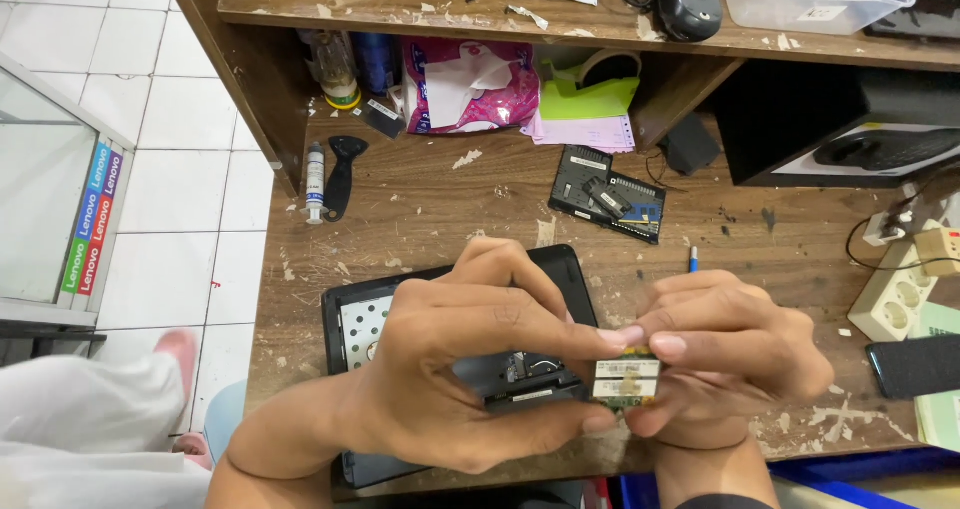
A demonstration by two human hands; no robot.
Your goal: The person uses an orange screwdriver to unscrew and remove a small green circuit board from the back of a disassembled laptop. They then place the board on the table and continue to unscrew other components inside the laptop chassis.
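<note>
Small circuit card (625, 380), green with pale labels, held above the near edge of the tabletop (430, 204), pinched from both sides. Left hand (470, 369): thumb under, fingers over, grip closed on the card's left edge. Right hand (735, 354): fingertips curled in, grip closed on the card's right edge and top; thumbs of both hands almost meeting. Directly under the hands, an opened black laptop base (355, 319) lies flat near the tabletop's near-left corner, perforated metal plate showing at its left end. Mid-tabletop, toward the far edge: a black plastic cover with a smaller module (608, 207) lying on it. Far-left: a syringe-style tube (315, 182) beside a black pry tool (342, 174). Right edge: a white power strip (895, 294) and a dark phone (915, 366). Wood surface scuffed, paper scraps scattered across it.
</note>
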